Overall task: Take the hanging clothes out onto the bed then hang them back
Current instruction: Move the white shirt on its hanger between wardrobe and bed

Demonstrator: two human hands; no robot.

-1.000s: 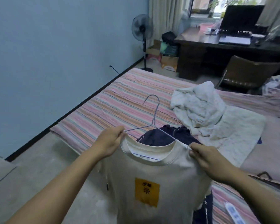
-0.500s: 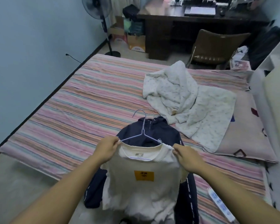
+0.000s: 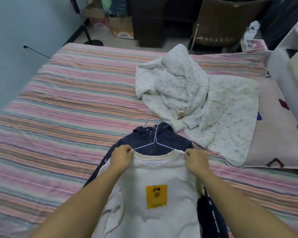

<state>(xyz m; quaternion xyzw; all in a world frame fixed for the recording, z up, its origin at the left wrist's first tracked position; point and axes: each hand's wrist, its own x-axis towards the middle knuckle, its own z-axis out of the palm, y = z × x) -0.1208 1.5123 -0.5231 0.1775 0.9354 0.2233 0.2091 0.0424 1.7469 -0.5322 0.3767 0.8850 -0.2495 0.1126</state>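
White T-shirt [image 3: 155,189]: on a thin wire hanger [image 3: 153,143], held over the near edge of the bed [image 3: 67,117] and on top of a navy jacket [image 3: 155,140] lying there.
Left hand [image 3: 120,157]: fingers curled, pinching the shirt's left shoulder right by the hanger arm.
Right hand [image 3: 196,160]: same pinch at the right shoulder.
Handling: I'd say light and limp; the cloth sags and creases below the collar, so only the hanger gives it shape. The wire looks bendy, likely to twist if tugged on one side.
Where to hold: the two shoulders as now, or the hook, seems safest; the smooth wire might let the collar slip off.
Hidden: the shirt's hem and sleeves run out of view below; the arms cover its sides. A second hook near the jacket's collar is blurred. How much of the jacket lies under the shirt I can't tell.
Nearby: a rumpled white quilt [image 3: 196,103] just beyond the jacket.
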